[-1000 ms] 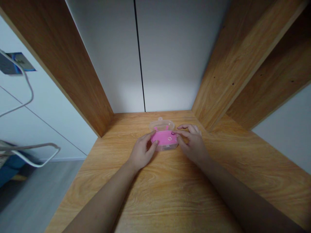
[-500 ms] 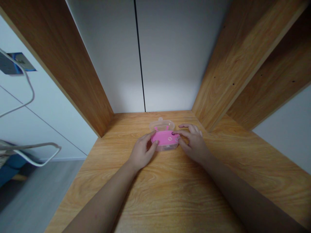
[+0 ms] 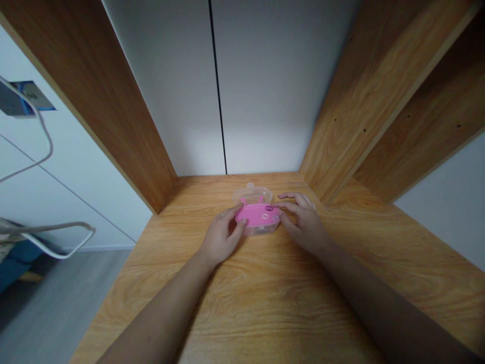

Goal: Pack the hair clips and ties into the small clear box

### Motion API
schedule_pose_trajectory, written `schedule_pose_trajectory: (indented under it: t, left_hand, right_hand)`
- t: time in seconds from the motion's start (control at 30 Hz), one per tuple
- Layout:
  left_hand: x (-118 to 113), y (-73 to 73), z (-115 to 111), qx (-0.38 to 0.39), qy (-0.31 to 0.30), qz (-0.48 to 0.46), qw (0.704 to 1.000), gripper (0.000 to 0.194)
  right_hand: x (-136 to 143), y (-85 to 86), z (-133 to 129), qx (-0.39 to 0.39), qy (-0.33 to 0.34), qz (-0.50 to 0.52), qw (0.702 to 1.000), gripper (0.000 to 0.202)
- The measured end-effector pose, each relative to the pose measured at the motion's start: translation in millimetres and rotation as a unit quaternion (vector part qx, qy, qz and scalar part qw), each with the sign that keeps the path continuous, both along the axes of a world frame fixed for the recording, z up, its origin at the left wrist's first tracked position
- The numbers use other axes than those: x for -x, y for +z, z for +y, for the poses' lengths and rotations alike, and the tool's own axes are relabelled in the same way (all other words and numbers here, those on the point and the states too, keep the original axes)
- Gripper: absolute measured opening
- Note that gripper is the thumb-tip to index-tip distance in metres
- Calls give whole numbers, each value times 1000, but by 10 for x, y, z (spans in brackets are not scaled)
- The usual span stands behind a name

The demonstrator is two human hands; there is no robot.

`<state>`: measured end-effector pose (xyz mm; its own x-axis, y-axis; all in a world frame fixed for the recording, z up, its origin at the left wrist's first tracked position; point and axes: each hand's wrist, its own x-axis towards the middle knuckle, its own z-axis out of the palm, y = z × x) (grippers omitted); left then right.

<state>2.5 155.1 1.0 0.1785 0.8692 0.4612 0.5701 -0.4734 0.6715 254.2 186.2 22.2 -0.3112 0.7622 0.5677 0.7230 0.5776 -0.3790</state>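
Note:
A small clear box with a pink panel (image 3: 252, 215) rests on the wooden surface, its transparent lid (image 3: 248, 193) folded back behind it. My left hand (image 3: 223, 235) grips the box's left end, thumb in front and forefinger behind. On the pink panel lie a dark looped piece (image 3: 269, 208), a white ring (image 3: 264, 216) and a pale ring (image 3: 276, 218) near the right edge. My right hand (image 3: 305, 225) is at the box's right end, fingers spread and fingertips close to the panel's edge; nothing is visible between them.
The wooden tabletop (image 3: 242, 303) runs between a left wooden panel (image 3: 125, 136) and a right wooden upright (image 3: 341, 136). A white wall (image 3: 261, 101) stands behind. White cables (image 3: 49, 136) hang at the left.
My right fingertips have shifted slightly right, off the dark looped piece, which now shows fully on the pink panel. My left hand and the box have not visibly moved.

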Motion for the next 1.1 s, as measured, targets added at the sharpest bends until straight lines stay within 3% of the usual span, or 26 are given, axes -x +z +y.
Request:
schedule_pose_trajectory:
  t: [0.23, 0.4, 0.83, 0.93, 1.1]
  left_hand:
    - [4, -17, 5, -2, -1, -4, 1000, 44]
    - [-2, 0, -3, -3, 0, -7, 1000, 43]
    - [1, -7, -3, 0, 0, -1, 1000, 44]
    - [1, -3, -8, -2, 3, 3, 1000, 44]
    - [-2, 13, -12, -4, 4, 1, 1000, 43]
  right_hand:
    - [0, 7, -33, 8, 44, -53, 998, 33]
    - [25, 12, -77, 41, 37, -99, 994, 38]
    - [18, 32, -69, 27, 33, -82, 996, 37]
    - [-71, 57, 12, 17, -8, -73, 997, 36]
    - [-491, 113, 250, 73, -169, -80, 980, 30]
